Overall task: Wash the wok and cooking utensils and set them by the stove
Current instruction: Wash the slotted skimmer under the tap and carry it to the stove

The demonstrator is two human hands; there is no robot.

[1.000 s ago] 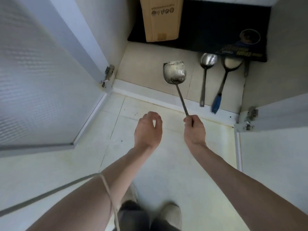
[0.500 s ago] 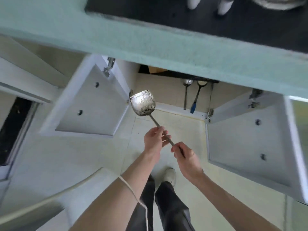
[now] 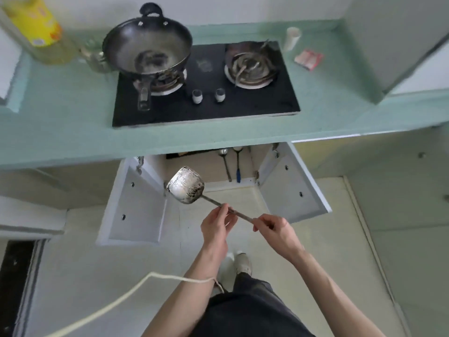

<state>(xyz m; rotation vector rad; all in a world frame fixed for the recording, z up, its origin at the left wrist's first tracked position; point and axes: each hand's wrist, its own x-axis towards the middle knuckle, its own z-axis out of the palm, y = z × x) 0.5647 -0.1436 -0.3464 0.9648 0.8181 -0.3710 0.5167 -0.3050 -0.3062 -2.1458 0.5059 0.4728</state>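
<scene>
Both hands on scorched steel wok spatula (image 3: 185, 188), held in air in front of open white cabinet doors (image 3: 136, 203), below green countertop (image 3: 73, 132). Left hand (image 3: 215, 227) fingers pinched on thin metal handle mid-shaft, right hand (image 3: 273, 231) curled tight round handle end. Black wok (image 3: 147, 48) sits on left burner of black glass stove (image 3: 206, 93). Two more utensils (image 3: 230, 164) lean inside cabinet, one blue-handled.
</scene>
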